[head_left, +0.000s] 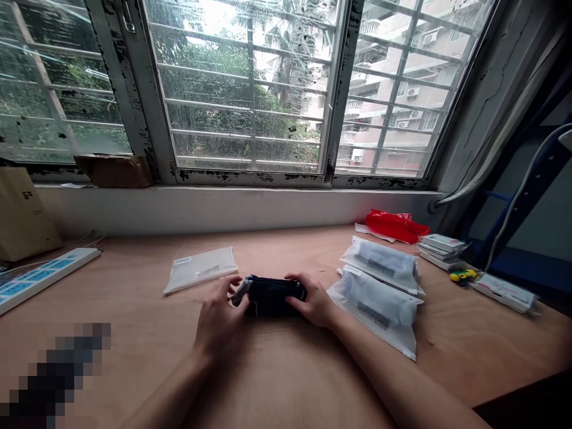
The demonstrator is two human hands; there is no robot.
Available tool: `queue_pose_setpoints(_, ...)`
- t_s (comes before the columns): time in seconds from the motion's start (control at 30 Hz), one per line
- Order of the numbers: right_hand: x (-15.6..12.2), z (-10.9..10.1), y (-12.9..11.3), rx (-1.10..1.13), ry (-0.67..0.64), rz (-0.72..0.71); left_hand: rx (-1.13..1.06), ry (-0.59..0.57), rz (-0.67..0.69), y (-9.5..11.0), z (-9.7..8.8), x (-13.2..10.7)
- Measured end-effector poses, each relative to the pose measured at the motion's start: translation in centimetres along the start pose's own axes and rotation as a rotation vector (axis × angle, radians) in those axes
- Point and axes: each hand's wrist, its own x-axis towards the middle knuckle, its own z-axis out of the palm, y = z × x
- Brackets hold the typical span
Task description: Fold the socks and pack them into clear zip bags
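Between my two hands is a dark, folded cloth bundle (273,296), held just over the wooden table. My left hand (220,313) grips its left end, where a lighter grey edge shows, with thumb in front and fingers behind. On the opposite end, my right hand (313,301) pinches the bundle with the thumb toward me. A flat frosted zip bag (201,269) lies behind my left hand. Two filled frosted bags, a rear one (379,262) and a front one (378,304), overlap to the right of my right hand. What exactly the cloth is, I cannot tell.
A white power strip (53,275) and a cardboard box (27,214) are at the left. Far right hold a red plastic bag (395,225), stacked white packs (442,247), a yellow-green tool (463,276) and another pack (504,292). A pixelated patch covers the lower left.
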Motion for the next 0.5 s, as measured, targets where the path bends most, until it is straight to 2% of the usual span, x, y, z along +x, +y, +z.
queue_pose_setpoints(0.07,-0.1,0.0,0.0,0.035,-0.017,-0.011,-0.086,0.002,0.035,-0.6,0.4,0.2)
queue_pose_setpoints(0.13,-0.1,0.1,0.0,0.071,-0.039,-0.016,-0.186,-0.062,0.034,-1.0,0.8,0.5)
queue_pose_setpoints(0.23,-0.2,0.0,-0.1,0.099,-0.065,-0.014,-0.337,-0.287,-0.027,-1.4,0.9,0.8)
queue_pose_setpoints(0.33,-0.2,-0.1,-0.2,0.082,-0.086,0.010,-0.366,-0.486,-0.004,-1.3,0.6,0.8)
queue_pose_setpoints(0.4,-0.2,-0.1,-0.2,0.064,-0.095,0.043,-0.316,-0.522,0.047,-1.4,0.3,0.8)
queue_pose_setpoints(0.5,-0.1,-0.2,-0.3,0.057,-0.114,0.094,-0.212,-0.496,0.086,-1.8,0.1,0.5)
